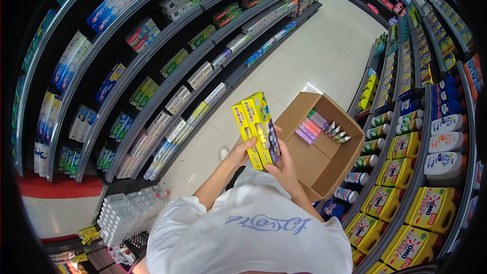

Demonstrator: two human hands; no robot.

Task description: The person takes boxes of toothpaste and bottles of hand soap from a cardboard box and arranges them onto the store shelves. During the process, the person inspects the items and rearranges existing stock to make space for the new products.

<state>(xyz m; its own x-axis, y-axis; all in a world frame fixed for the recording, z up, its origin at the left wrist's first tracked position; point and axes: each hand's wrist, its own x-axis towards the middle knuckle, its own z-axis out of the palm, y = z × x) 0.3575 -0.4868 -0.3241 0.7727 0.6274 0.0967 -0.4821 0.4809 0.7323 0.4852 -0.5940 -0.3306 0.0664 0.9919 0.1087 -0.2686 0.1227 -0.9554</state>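
Two slim yellow cartons (254,122) with cartoon pictures and purple sides are held upright, side by side, in front of my white shirt. My left hand (238,152) is closed on their left side, thumb across the front. On the right side my right hand (285,165) grips the same pair, its thumb near the bottom corner. Just right of my hands stands an open cardboard box (317,160). Inside it lie several small pink and purple cartons (311,127) and several small tubes with white tips (336,133).
Curved shelves (203,45) of toothpaste boxes run along the left. On the right, shelves hold yellow detergent jugs (402,145) and white bottles (443,165). A pale tiled floor (304,45) lies between them. Clear plastic containers (127,213) are stacked at lower left.
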